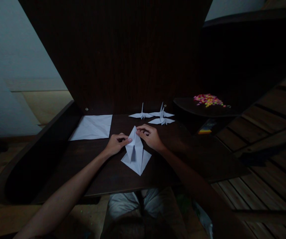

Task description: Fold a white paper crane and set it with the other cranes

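Folded paper [139, 151] is pinched by left hand [115, 144] and right hand [152, 136]; three paper cranes [155, 114] stand at one o'clock, a creased sheet [93, 127] at ten, colourful bits [209, 100] at two.

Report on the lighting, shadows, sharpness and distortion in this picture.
Head view: dim overall, the back panel nearly black; head view: the folded paper and flat sheet stand out pale against the dark desk; head view: the right forearm looks darker than the left forearm; head view: the panel's edges splay outward, perhaps lens stretch; head view: fine detail in the colorful pile looks soft.
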The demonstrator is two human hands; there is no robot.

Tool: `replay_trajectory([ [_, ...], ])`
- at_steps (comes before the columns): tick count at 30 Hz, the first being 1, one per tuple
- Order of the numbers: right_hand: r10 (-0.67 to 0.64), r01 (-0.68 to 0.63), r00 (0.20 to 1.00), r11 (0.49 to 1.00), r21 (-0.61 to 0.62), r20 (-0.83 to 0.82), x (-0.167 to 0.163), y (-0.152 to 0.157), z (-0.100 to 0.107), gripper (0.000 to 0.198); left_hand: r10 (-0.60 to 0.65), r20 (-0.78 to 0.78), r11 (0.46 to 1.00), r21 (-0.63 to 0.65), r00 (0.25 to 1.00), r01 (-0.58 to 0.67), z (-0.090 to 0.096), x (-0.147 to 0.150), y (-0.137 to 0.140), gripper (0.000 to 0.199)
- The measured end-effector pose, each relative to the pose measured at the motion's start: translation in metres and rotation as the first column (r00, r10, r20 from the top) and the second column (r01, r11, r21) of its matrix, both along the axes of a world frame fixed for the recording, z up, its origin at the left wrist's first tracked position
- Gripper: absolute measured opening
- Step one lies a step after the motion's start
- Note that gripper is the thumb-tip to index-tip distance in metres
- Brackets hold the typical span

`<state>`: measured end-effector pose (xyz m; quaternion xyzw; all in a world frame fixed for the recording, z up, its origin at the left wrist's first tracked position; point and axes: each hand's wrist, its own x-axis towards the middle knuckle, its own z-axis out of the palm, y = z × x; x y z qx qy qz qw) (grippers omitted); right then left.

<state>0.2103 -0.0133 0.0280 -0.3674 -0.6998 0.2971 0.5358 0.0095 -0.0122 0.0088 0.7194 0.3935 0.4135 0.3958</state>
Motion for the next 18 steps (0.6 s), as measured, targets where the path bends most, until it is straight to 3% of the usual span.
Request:
replay_trajectory([
  [6, 0.063, -0.06, 0.997, 0.997, -0.056, 0.042, 0.003, 0.003, -0.004, 0.02, 0.027, 0.025, 1.0, -0.003, 0.999, -0.027, 0.0, 0.002, -0.002, 0.027],
  [18, 0.043, -0.047, 0.998, 0.994, -0.094, -0.045, -0.01, -0.004, -0.004, 0.023, -0.025, 0.017, 0.999, -0.02, 1.0, 0.025, 0.002, 0.009, -0.008, 0.029],
])
